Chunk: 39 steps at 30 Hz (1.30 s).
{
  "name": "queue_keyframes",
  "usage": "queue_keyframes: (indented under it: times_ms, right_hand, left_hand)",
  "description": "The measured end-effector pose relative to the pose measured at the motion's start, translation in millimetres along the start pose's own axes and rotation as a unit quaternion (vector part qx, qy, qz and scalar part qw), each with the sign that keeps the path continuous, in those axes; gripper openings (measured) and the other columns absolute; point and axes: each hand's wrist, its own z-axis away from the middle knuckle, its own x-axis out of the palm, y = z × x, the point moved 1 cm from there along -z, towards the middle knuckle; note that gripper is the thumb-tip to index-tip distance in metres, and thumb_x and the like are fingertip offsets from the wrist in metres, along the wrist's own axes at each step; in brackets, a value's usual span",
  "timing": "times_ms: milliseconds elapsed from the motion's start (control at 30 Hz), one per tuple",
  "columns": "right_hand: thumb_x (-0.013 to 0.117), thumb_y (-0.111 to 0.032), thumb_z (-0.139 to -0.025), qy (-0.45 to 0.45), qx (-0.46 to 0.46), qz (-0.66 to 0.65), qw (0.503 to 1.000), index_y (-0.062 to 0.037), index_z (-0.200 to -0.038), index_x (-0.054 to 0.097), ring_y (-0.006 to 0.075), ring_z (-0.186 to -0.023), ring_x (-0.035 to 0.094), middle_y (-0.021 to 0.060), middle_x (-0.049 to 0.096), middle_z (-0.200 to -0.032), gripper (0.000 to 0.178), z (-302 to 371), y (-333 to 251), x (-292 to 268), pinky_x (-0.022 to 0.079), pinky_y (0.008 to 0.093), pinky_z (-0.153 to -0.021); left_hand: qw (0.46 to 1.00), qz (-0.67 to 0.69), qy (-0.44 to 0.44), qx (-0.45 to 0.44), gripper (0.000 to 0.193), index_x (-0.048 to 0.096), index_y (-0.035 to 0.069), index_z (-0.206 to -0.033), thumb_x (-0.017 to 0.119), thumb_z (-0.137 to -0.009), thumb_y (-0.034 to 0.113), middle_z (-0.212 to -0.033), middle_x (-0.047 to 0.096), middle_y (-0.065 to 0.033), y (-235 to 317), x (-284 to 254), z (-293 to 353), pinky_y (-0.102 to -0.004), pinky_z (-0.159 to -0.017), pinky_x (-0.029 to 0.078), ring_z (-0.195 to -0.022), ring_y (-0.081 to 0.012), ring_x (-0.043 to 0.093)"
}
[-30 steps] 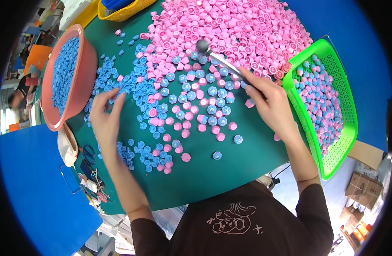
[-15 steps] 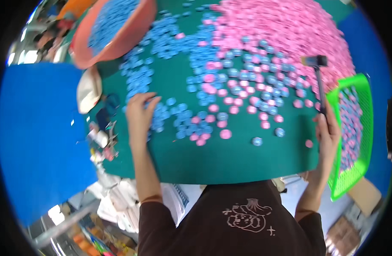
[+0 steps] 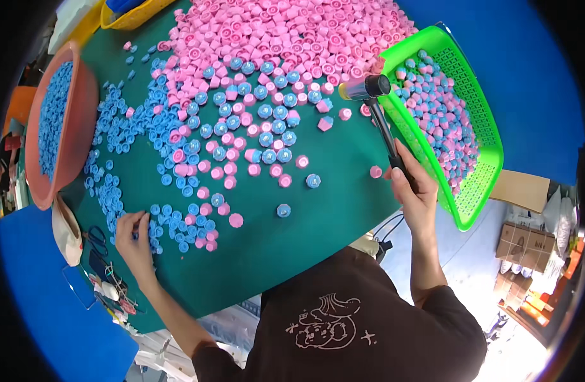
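Observation:
My right hand (image 3: 414, 186) is wrapped round the black handle of a mallet (image 3: 384, 130), head up, close to the left side of the green basket. The mallet head is black with a yellowish end. At the left, my left hand (image 3: 133, 240) rests among small blue scalloped caps (image 3: 110, 194), its thumb and fingers bent together; whatever lies between the fingertips is hidden. Pink cup-shaped pieces (image 3: 283, 28) form a big heap at the far side. Between hands and heap lie pink pieces and assembled blue-topped pieces (image 3: 265, 139), scattered on the green tabletop (image 3: 330, 223).
A green plastic basket (image 3: 483, 149) of pink-and-blue pieces stands at the right edge. An orange-pink tub (image 3: 81, 127) of blue caps is at the far left. Scissors (image 3: 96, 237) and a white pouch (image 3: 66, 235) lie at the left edge. A yellow basket (image 3: 139, 14) sits far back.
The whole view has turned and shifted, so the table now lies slanted. My right hand still grips the mallet, and my left hand is still by the blue caps.

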Motion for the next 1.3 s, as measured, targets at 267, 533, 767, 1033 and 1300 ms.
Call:
queue_keyframes:
  times_ms: [267,533,767,1033,1300]
  right_hand:
    - [0.062,-0.011,-0.096,-0.087,-0.100,0.055,0.990,-0.0036,-0.138,0.055,0.0056,-0.077,0.057,0.0050,0.068,-0.101,0.044,12,27,-1,0.042,0.0172,-0.061]
    - [0.063,-0.010,-0.095,-0.039,-0.090,0.114,0.989,-0.0050,-0.137,0.057,0.0064,-0.084,0.058,0.0048,0.068,-0.110,0.042,6,25,-4,0.046,0.0206,-0.076]
    - [0.062,-0.006,-0.094,0.056,-0.118,0.166,0.978,-0.0005,-0.133,0.059,0.0121,-0.103,0.060,0.0101,0.067,-0.120,0.039,-9,26,-19,0.047,0.0267,-0.092]
    - [0.062,-0.002,-0.092,0.049,-0.148,0.204,0.966,-0.0026,-0.130,0.061,0.0203,-0.107,0.064,0.0161,0.069,-0.117,0.039,-28,22,-13,0.046,0.0304,-0.096]
    - [0.059,0.001,-0.092,0.060,-0.155,0.125,0.978,-0.0029,-0.139,0.052,0.0207,-0.090,0.062,0.0134,0.063,-0.101,0.048,-14,36,-1,0.048,0.0301,-0.083]
  left_hand:
    - [0.991,-0.047,-0.023,-0.126,0.025,0.069,-0.002,-0.100,0.077,-0.084,0.016,-0.080,0.066,-0.0070,4,-15,-1,-0.0258,-0.067,0.048,-0.074,-0.0113,0.060]
    - [0.992,0.073,0.032,-0.102,0.026,0.070,0.003,-0.101,0.079,-0.080,0.014,-0.091,0.069,-0.0036,40,-3,-12,-0.0236,-0.065,0.042,-0.076,-0.0089,0.055]
    - [0.978,0.192,-0.061,0.044,0.028,0.073,0.005,-0.101,0.082,-0.074,0.010,-0.087,0.067,-0.0038,153,47,-47,-0.0257,-0.066,0.044,-0.075,-0.0122,0.058]
    - [0.949,0.214,-0.118,0.200,0.025,0.070,0.004,-0.094,0.082,-0.074,0.013,-0.091,0.070,-0.0067,229,89,-77,-0.0332,-0.071,0.050,-0.077,-0.0212,0.061]
    - [0.926,0.224,-0.118,0.282,0.027,0.071,0.004,-0.099,0.079,-0.076,0.016,-0.091,0.069,-0.0087,285,147,-108,-0.0328,-0.067,0.049,-0.074,-0.0205,0.061]
